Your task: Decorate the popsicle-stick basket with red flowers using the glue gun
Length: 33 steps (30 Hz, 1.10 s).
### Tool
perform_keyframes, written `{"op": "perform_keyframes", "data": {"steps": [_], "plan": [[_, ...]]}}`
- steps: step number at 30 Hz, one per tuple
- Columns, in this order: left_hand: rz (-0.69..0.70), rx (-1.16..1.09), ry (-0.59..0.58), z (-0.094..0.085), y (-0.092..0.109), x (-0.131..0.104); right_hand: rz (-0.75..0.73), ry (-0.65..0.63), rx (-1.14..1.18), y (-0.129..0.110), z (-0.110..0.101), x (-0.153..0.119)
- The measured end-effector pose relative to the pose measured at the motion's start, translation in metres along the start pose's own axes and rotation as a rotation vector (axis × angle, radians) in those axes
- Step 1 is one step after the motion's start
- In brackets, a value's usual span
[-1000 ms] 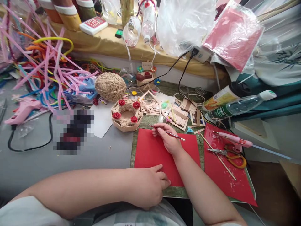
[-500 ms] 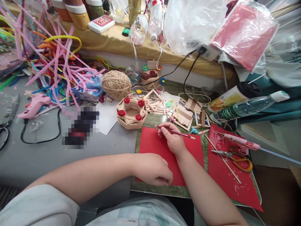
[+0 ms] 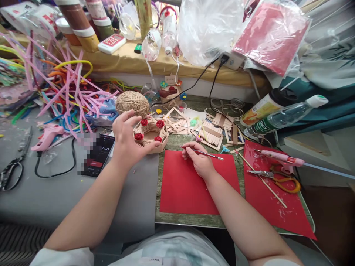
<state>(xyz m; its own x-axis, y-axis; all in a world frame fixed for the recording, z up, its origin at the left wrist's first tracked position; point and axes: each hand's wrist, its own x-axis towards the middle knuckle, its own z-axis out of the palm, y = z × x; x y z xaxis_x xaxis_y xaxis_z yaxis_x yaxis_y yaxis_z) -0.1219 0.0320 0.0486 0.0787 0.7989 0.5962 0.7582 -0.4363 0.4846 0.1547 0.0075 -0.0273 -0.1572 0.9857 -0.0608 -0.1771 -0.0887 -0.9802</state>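
Observation:
My left hand (image 3: 127,139) is at the left side of an eight-sided craft-stick basket (image 3: 163,143) wound with twine and topped with red paper roses. Its fingers are spread, with the thumb stretched along the basket's front; whether they touch it I cannot tell. A pencil (image 3: 206,152) lies in the closed fingers of my right hand (image 3: 201,162), over the top edge of a red paper sheet (image 3: 188,190). Behind my left fingers sits a ball of twine (image 3: 133,102).
A phone (image 3: 100,151) and a pink glue gun (image 3: 47,137) lie left, near pipe cleaners (image 3: 80,98). At right, orange-handled scissors (image 3: 285,183), a stick and another glue gun (image 3: 280,157) rest on red paper. A water bottle (image 3: 288,114) leans behind them; craft sticks (image 3: 212,133) are scattered at the back.
My left hand has moved from above the red sheet up and left to the basket, its fingers spreading. My right hand still holds the pencil. The view has shifted slightly.

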Motion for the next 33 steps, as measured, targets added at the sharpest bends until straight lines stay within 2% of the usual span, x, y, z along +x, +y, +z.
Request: {"op": "perform_keyframes", "data": {"steps": [3, 5, 9, 12, 15, 18, 22, 25, 30, 33], "plan": [[-0.065, 0.024, -0.169, 0.006, -0.017, -0.006, -0.012, -0.001, 0.002, 0.0, 0.0, 0.0], [-0.09, -0.015, -0.225, 0.009, -0.02, -0.008, -0.013, 0.003, 0.012, 0.0, 0.0, 0.0], [-0.081, -0.095, -0.245, 0.008, -0.026, -0.005, -0.006, -0.008, 0.006, 0.001, 0.0, 0.0], [-0.048, -0.141, -0.294, 0.008, -0.038, -0.003, -0.01, -0.02, 0.009, 0.0, -0.001, 0.0], [-0.044, -0.229, -0.295, 0.014, -0.051, -0.006, -0.026, -0.032, 0.015, -0.001, -0.001, 0.0], [-0.07, -0.332, -0.286, 0.019, -0.059, -0.011, -0.025, -0.033, 0.007, -0.001, -0.001, -0.001], [-0.138, -0.356, -0.327, 0.021, -0.064, -0.013, -0.021, -0.028, -0.003, 0.0, -0.002, 0.0], [-0.241, -0.551, -0.261, 0.024, -0.065, -0.01, -0.021, -0.024, -0.013, 0.0, -0.002, 0.0], [-0.469, -1.057, 0.027, 0.026, -0.05, 0.0, 0.011, -0.023, -0.052, -0.005, -0.001, -0.003], [-0.634, -1.254, 0.057, 0.02, -0.038, 0.004, 0.037, -0.012, -0.076, -0.006, -0.001, -0.004]]}}
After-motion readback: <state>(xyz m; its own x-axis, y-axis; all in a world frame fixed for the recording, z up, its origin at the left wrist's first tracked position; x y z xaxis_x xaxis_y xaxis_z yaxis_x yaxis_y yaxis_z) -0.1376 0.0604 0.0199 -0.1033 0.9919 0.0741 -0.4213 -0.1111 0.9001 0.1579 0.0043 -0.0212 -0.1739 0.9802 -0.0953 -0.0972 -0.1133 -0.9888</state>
